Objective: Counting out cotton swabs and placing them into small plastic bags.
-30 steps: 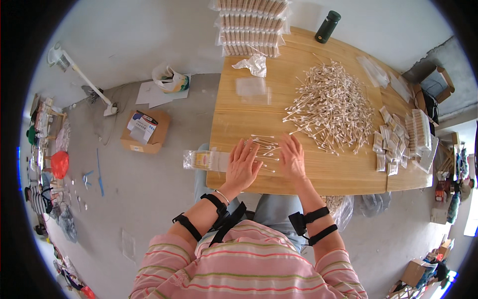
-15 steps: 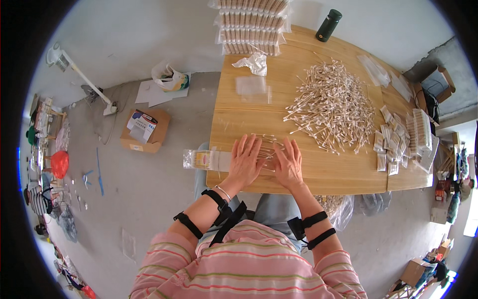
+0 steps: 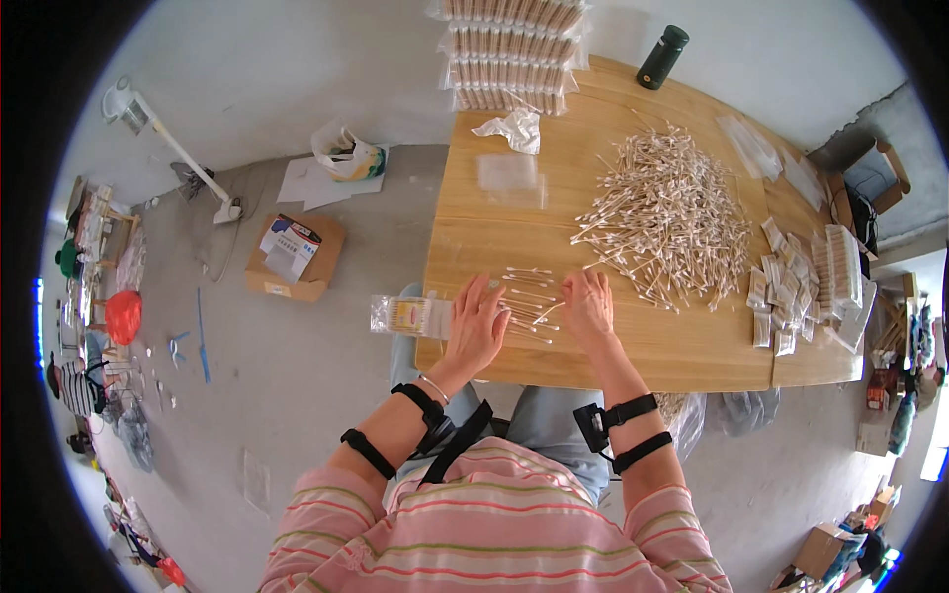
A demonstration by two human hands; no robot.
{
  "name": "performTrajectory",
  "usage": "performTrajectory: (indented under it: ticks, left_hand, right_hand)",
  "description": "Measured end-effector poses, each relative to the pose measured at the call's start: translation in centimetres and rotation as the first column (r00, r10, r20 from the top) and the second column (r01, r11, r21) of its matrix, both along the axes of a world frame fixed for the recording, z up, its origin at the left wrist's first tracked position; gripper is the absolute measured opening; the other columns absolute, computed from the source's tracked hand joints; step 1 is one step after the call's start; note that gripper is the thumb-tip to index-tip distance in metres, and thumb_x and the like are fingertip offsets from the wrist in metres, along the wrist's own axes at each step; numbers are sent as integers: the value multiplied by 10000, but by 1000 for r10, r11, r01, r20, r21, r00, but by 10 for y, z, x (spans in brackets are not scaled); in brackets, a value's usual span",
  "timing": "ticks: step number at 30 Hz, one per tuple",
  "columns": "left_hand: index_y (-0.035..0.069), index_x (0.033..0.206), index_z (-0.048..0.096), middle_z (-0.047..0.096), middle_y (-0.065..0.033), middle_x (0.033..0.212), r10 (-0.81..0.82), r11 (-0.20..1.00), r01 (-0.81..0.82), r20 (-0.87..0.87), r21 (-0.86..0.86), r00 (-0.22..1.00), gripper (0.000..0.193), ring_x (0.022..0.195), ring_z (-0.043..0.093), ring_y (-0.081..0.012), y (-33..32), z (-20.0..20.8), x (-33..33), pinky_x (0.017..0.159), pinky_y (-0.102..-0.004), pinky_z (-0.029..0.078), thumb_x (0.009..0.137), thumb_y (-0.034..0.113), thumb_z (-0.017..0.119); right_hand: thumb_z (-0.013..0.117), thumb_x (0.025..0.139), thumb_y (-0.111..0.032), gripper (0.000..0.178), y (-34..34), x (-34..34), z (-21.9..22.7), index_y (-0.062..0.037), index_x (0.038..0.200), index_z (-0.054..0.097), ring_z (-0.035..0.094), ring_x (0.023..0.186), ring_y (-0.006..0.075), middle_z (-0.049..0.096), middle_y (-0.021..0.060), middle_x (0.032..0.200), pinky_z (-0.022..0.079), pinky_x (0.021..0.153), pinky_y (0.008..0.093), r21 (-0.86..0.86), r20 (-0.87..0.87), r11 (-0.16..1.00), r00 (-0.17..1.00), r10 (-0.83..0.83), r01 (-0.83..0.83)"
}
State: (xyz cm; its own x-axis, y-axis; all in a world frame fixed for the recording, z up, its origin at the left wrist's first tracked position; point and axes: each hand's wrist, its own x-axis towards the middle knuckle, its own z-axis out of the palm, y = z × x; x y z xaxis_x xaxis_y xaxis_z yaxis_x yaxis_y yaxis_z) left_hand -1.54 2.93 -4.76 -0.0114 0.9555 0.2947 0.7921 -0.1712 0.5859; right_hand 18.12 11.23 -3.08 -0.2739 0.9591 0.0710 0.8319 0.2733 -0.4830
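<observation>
Between my hands, a small row of loose cotton swabs (image 3: 532,296) lies on the wooden table, mostly side by side. My left hand (image 3: 476,326) rests at the row's left ends, its fingers slightly bent and apart. At the right, my right hand (image 3: 589,308) has its fingers drawn together in a pinch on one cotton swab (image 3: 547,314), which slants across the others. Its fingertips are partly hidden. A clear packet of cotton swabs (image 3: 407,316) with a yellow label lies left of my left hand, sticking out past the table's edge.
A large heap of cotton swabs (image 3: 672,217) covers the table's right middle. Filled small packets (image 3: 786,287) lie farther right. Stacked bundles (image 3: 514,59), crumpled plastic (image 3: 514,128) and flat clear bags (image 3: 509,173) are at the back. A dark green bottle (image 3: 662,57) stands behind; a cardboard box (image 3: 326,257) sits on the floor.
My hands have moved apart, uncovering the row of swabs. The right hand went from flat, spread fingers to a pinch; the left shifted slightly left and its fingers bent.
</observation>
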Motion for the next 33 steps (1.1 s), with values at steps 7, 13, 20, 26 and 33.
performTrajectory:
  ticks: [7,13,20,26,33]
  left_hand:
    - [72,1169,597,438,-187,1340,56,998,-57,-58,-12,997,299,1252,391,-392,27,7,1,1022,-497,337,871,85,570]
    - [64,1061,619,496,-163,1274,36,999,-41,168,27,985,252,1164,457,-378,23,-6,-7,984,-458,393,826,-21,584]
    - [62,1009,632,507,-154,1279,-11,998,19,155,-53,988,235,1142,479,-366,1,4,-18,975,-439,412,785,-6,651]
    - [64,953,647,506,-146,1284,-19,991,43,184,-125,983,203,1151,480,-357,-10,8,-20,981,-437,409,759,48,706]
    - [79,911,658,517,-152,1248,-148,989,148,41,-11,988,152,1111,494,-358,-13,6,-15,957,-438,417,771,94,716]
  right_hand:
    - [610,807,-42,170,-19,28,4,-63,975,591,519,952,328,575,132,942,426,841,444,-4,-147,995,984,-102,102]
    - [641,782,-33,172,-27,20,-6,-73,948,616,528,926,330,573,121,924,438,827,439,78,-130,993,986,100,-90]
    - [645,778,-30,141,-25,18,-5,-57,907,593,522,955,326,569,130,920,429,845,439,7,-71,998,995,69,-69]
    - [602,795,4,135,-41,23,0,-11,924,566,564,865,354,591,169,881,456,785,439,-244,-404,968,901,-155,57]
    - [616,795,-2,94,-64,14,1,-7,888,621,580,832,364,615,165,848,472,762,419,-79,-409,997,912,-24,-9]
